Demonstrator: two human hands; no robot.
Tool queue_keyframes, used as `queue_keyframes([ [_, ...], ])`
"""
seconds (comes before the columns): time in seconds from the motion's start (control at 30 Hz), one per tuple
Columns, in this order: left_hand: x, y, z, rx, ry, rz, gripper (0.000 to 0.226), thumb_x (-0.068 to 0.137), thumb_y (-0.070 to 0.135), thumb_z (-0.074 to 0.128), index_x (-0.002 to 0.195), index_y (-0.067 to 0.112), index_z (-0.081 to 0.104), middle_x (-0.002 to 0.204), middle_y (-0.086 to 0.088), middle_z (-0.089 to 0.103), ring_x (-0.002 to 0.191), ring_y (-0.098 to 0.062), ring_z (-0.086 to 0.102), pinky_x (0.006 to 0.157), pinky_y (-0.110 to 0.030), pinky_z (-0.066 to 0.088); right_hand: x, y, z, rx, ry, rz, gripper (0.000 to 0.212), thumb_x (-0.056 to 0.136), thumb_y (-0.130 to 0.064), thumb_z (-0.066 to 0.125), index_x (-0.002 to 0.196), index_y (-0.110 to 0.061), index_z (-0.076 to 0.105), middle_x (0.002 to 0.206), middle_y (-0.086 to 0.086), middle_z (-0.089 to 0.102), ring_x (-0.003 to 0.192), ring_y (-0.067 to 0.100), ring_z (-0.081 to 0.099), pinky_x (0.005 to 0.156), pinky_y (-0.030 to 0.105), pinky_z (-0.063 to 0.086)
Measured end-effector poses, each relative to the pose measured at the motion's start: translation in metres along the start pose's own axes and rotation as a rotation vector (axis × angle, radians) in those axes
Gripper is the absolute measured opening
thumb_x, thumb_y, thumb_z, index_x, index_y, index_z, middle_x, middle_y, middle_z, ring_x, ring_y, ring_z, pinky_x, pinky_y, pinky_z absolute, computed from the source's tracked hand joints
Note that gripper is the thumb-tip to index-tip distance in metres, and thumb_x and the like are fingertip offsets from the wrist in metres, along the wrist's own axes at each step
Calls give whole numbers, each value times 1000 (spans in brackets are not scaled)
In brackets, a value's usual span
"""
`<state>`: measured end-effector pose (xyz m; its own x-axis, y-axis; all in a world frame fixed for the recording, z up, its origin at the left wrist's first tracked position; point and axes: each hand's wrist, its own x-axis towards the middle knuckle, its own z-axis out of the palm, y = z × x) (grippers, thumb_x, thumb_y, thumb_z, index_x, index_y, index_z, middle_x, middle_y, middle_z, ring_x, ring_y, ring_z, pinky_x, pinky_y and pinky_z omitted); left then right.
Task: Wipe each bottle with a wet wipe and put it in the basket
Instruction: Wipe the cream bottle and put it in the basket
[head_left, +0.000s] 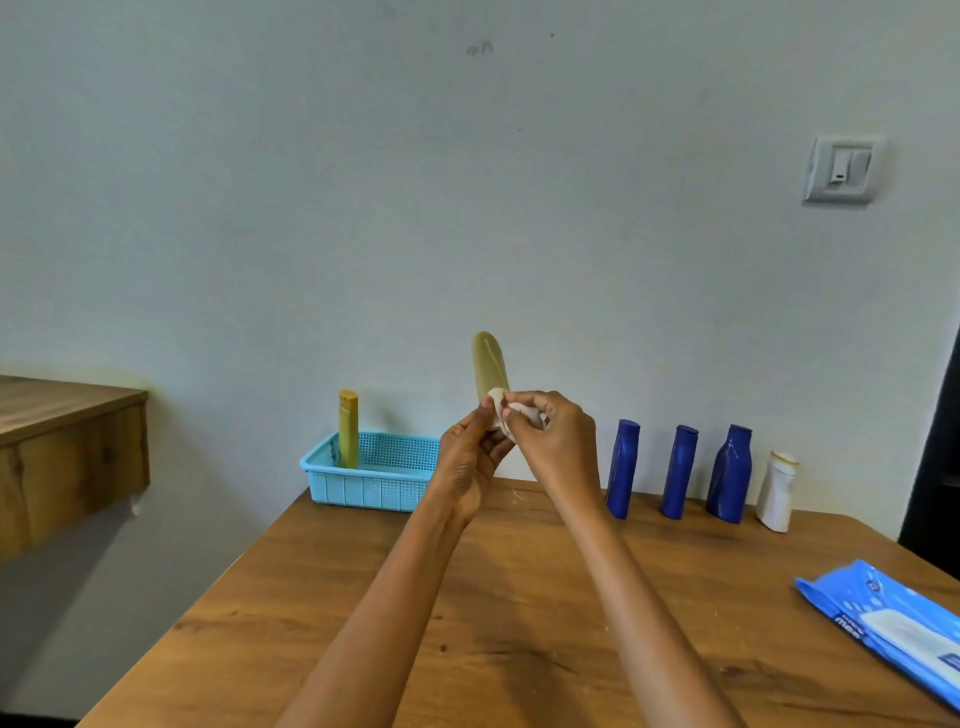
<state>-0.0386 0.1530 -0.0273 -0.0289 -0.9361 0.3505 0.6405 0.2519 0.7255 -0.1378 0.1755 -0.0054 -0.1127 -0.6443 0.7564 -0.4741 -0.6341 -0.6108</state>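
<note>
My left hand (470, 457) grips the lower end of an olive-yellow bottle (489, 364), held upright above the table's far side. My right hand (553, 441) pinches a crumpled white wet wipe (501, 410) against the bottle just above my left fingers. A light blue basket (371, 483) stands at the table's far left edge with one yellow bottle (348, 428) upright in it. Along the far right stand three blue bottles (623, 467) (679, 470) (730, 473) and one white bottle (776, 491).
A blue pack of wet wipes (893, 623) lies at the table's right edge. The wooden table (519, 623) has bare room in the middle and front. A wooden shelf (67, 447) juts out at the left. A wall switch (839, 169) is up right.
</note>
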Motion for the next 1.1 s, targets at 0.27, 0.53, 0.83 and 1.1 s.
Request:
queue_keyframes([
  [0.27, -6, 7, 1, -24, -45, -48, 45, 75, 30, 63, 105, -4, 61, 93, -19, 63, 84, -23, 64, 83, -29, 56, 30, -10, -3, -43, 38, -71, 19, 89, -11, 61, 106, -14, 69, 107, 4, 62, 96, 13, 61, 76, 15, 49],
  [0.53, -10, 16, -11, -20, -40, -76, 43, 75, 28, 64, 102, -5, 62, 83, -16, 67, 79, -24, 66, 85, -35, 56, 17, -5, 2, -60, -27, -127, 11, 88, -8, 62, 94, -14, 69, 100, 3, 67, 91, 11, 63, 76, 17, 51],
  [0.83, -8, 18, -7, 57, -31, -98, 45, 73, 27, 67, 102, -6, 62, 76, -18, 66, 75, -24, 68, 81, -34, 57, 44, -29, 8, -50, 85, -149, 13, 87, -7, 61, 90, -16, 70, 99, 2, 66, 90, 12, 63, 73, 14, 48],
  [1.1, -10, 20, -13, 46, -47, -120, 33, 81, 27, 63, 100, 0, 67, 82, -13, 70, 75, -18, 70, 69, -27, 57, -5, -6, 11, -23, 48, -192, 13, 83, -11, 68, 95, -9, 72, 95, 1, 66, 83, 0, 59, 74, 3, 46],
])
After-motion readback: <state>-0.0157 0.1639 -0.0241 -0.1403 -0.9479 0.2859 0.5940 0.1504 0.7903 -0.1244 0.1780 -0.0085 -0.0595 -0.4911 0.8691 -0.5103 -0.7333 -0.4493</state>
